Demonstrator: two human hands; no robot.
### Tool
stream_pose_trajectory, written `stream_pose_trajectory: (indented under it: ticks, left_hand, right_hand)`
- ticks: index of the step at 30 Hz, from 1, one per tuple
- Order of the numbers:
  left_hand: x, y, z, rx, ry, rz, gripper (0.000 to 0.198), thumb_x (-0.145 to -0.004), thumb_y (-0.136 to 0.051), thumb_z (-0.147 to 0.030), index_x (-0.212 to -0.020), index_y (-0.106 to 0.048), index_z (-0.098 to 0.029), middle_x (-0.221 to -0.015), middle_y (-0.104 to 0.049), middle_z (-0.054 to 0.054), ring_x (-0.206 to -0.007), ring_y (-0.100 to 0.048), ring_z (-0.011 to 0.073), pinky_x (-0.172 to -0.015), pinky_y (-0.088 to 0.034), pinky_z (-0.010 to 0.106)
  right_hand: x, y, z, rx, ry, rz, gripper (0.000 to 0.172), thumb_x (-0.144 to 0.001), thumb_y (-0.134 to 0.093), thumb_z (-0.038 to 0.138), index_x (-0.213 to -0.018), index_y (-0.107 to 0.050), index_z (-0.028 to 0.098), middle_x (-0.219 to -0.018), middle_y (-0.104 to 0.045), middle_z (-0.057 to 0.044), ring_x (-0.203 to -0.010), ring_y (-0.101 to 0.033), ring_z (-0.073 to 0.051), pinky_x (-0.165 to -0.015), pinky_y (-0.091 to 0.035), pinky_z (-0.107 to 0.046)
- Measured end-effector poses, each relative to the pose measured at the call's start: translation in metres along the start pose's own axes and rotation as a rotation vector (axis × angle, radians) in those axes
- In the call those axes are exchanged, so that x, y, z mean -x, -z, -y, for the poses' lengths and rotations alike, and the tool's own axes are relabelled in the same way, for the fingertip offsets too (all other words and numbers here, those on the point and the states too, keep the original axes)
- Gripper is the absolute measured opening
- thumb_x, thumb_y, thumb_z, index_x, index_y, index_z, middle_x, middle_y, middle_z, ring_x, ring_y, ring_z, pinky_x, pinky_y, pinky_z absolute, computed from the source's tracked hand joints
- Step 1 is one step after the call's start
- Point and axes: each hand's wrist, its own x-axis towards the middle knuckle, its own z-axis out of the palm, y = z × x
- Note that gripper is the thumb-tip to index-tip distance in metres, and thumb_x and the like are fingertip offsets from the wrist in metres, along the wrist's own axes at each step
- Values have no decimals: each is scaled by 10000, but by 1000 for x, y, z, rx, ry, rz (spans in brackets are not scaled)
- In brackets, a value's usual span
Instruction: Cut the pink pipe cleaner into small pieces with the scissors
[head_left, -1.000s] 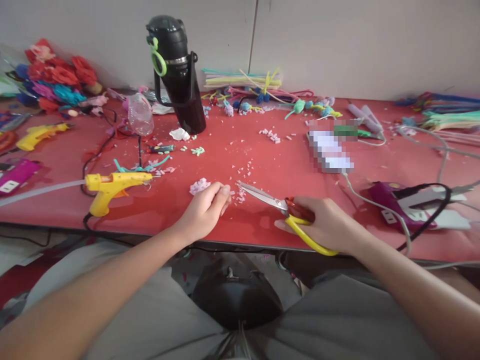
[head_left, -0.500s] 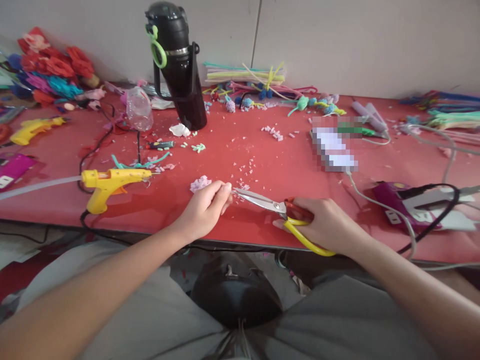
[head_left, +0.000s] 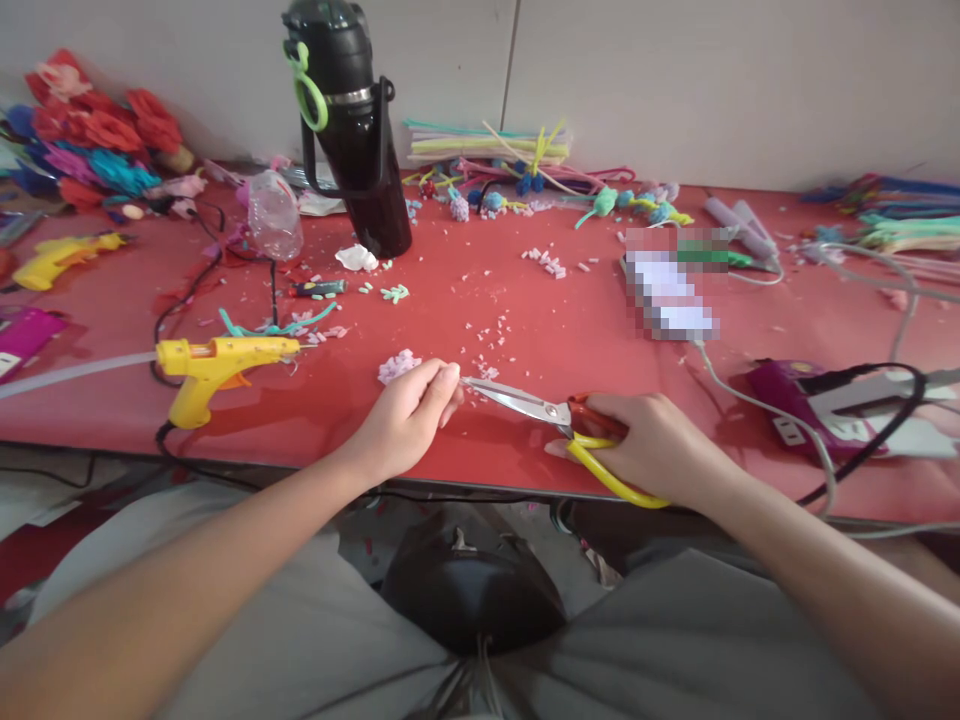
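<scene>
One pair of scissors (head_left: 531, 405) is gripped by the right hand (head_left: 646, 442) at its red and yellow handles, blades pointing left, probably so the tips can reach small work at the fingertips of the left hand (head_left: 416, 408). That hand is closed in a pinch, thumb against fingers; I cannot tell whether a piece sits between them. A lilac clump (head_left: 399, 365) shows just beyond it, held or lying, I cannot say. The yellow glue gun (head_left: 225, 362) lies to the left, nozzle pointing right, perhaps placed there for easy reach. Both hands are close to the near edge of the table (head_left: 450, 305), with the forearms crossing it. The widest open room is on the far side, towards the black bottle (head_left: 379, 205), with only small scraps about; on the right, a purple box (head_left: 772, 380) limits sideways movement.
</scene>
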Motion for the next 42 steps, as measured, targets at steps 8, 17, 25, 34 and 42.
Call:
stream_pose_trajectory:
  ticks: [8,17,25,34,42]
  left_hand:
    - [1,1,-3,-9,-11,-5,414,-1062,-340,-346,-684,-418,-195,-605,-456,-37,-559,-450,86,-619,-411,243]
    - [0,-2,-8,-42,-10,-42,417,-1049,-330,-261,-637,-372,-211,-560,-414,-36,-542,-439,99,-559,-406,238]
    - [-1,-2,-8,-50,-3,-30,416,-1048,-342,-306,-644,-373,-213,-555,-421,-33,-529,-428,103,-537,-391,246]
    - [0,-2,-7,-53,4,-24,417,-1047,-340,-329,-650,-387,-214,-552,-429,-29,-527,-435,109,-539,-391,253]
    - [1,-1,-4,-47,-14,-17,407,-1046,-347,-348,-663,-385,-215,-554,-429,-28,-526,-426,116,-533,-380,261]
  right_hand:
    - [5,-4,-4,-42,4,-34,640,-701,-640,762,-603,-305,226,-540,-310,61,-564,-181,-116,-475,-244,-241]
    - [4,-6,-1,8,23,-59,631,-712,-603,780,-592,-304,238,-511,-360,50,-488,-252,-104,-475,-243,-254]
    - [4,-8,-2,34,3,-49,622,-710,-595,791,-603,-328,240,-511,-388,47,-475,-293,-108,-479,-247,-259]
    - [4,-8,-3,18,10,-51,651,-687,-610,812,-597,-325,235,-511,-393,48,-477,-289,-105,-470,-265,-251]
    - [4,-6,0,21,29,-61,649,-705,-590,813,-595,-308,239,-508,-369,50,-469,-269,-103,-466,-243,-265]
